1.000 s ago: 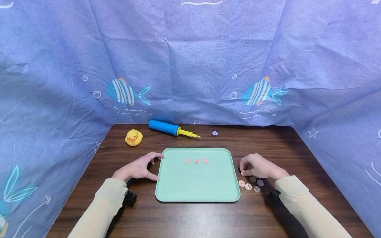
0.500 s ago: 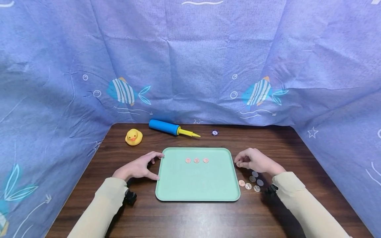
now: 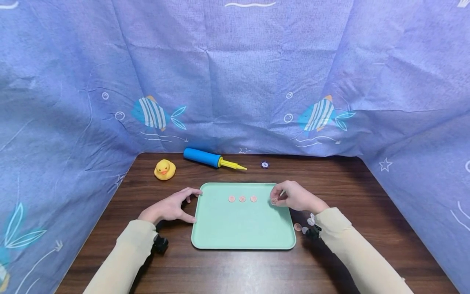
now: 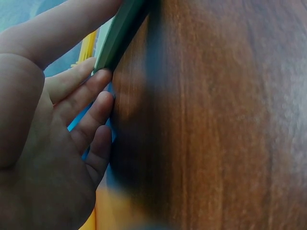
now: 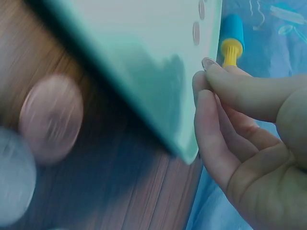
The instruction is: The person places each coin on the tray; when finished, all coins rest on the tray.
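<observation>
A copper-coloured coin (image 3: 273, 201) is pinched between the thumb and fingertips of my right hand (image 3: 296, 197), over the upper right corner of a mint-green tray (image 3: 242, 232). In the right wrist view the coin (image 5: 207, 63) shows edge-on at the fingertips. To its left, three copper-coloured coins (image 3: 242, 199) lie in a row along the tray's far side. My left hand (image 3: 169, 207) rests at the tray's left edge, thumb and fingers spread apart along the rim. In the left wrist view those fingers (image 4: 84, 93) lie loosely bent beside the rim.
Right of the tray, a copper coin (image 3: 298, 227) and several silver-coloured coins (image 3: 311, 221) lie on the dark wooden table (image 3: 235, 269), partly hidden by my right wrist. Along the back are a rubber duck (image 3: 165, 170), a blue and yellow hand pump (image 3: 202, 157) and a poker chip (image 3: 264, 164).
My right hand has carried a copper coin from the pile on the right, leftward across the tray's right rim to above its upper right corner. The left hand stays in place.
</observation>
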The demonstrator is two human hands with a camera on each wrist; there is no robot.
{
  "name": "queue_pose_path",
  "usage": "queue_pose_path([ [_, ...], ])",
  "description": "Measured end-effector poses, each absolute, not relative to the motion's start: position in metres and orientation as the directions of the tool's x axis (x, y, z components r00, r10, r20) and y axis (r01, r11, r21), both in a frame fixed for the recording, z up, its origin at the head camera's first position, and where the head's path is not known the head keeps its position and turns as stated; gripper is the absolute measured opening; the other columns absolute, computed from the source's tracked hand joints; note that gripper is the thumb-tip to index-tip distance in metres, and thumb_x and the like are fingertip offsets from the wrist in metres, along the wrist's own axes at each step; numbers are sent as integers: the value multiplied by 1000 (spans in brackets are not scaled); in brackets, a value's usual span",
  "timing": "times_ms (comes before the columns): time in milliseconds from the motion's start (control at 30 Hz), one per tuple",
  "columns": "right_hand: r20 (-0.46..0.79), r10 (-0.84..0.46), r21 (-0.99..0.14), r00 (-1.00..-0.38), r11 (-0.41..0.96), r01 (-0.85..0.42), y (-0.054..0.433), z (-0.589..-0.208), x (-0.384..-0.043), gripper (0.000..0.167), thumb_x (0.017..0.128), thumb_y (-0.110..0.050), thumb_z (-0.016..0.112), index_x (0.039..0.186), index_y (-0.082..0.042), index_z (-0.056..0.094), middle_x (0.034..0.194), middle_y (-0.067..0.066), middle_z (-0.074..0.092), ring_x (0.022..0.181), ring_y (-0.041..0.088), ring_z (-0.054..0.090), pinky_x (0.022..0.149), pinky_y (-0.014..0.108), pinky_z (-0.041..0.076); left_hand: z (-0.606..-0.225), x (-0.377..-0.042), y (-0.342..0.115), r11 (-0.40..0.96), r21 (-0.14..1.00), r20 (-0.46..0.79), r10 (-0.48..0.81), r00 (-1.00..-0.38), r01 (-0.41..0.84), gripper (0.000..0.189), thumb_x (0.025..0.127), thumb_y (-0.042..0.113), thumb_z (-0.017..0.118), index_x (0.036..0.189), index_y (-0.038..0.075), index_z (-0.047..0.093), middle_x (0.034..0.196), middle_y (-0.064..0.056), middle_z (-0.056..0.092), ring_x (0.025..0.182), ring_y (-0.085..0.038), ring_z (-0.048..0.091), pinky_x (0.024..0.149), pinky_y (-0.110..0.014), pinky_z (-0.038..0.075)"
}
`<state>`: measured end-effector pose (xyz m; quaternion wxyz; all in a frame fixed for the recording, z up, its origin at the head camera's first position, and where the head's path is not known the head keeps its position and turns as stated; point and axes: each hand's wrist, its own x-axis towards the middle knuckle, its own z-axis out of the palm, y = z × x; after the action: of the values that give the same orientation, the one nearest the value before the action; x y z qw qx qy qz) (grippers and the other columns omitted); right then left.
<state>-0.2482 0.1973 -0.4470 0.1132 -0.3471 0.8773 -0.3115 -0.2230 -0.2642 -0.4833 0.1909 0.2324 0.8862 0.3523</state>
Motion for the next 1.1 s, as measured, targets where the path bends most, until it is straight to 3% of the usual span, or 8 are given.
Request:
queue_pose_path([
  [167,-1,-694,-630,-720,560,-539,174,-448,-249,10,91,-1,80,90,-9,75,85,-1,72,84,11,67,79,28,59,-484,-223,-265,639,710,-162,556,-815,295,92,83,41,91,157,16,43,149,-8,49,120,-27,49,100,-49,44],
  [500,-2,-749,-638,-663,511,-576,139,-446,-247,19,85,10,79,95,-6,76,87,4,73,83,10,67,77,24,58,-485,-224,-265,637,710,-157,559,-814,300,91,83,40,91,157,15,44,149,-9,50,120,-27,49,100,-48,44],
  [867,-31,-780,-611,-626,510,-605,105,-454,-244,18,86,7,81,101,-2,77,87,2,73,81,5,68,78,23,56,-484,-224,-265,627,720,-152,562,-813,299,90,83,37,91,157,14,44,149,-10,50,121,-29,49,101,-50,43],
  [1100,-43,-773,-569,-632,539,-621,88,-456,-242,13,89,2,82,97,-7,77,89,1,74,82,7,68,79,26,55,-485,-224,-265,635,716,-160,554,-817,290,91,82,40,91,157,16,44,148,-7,50,121,-26,49,101,-48,43],
])
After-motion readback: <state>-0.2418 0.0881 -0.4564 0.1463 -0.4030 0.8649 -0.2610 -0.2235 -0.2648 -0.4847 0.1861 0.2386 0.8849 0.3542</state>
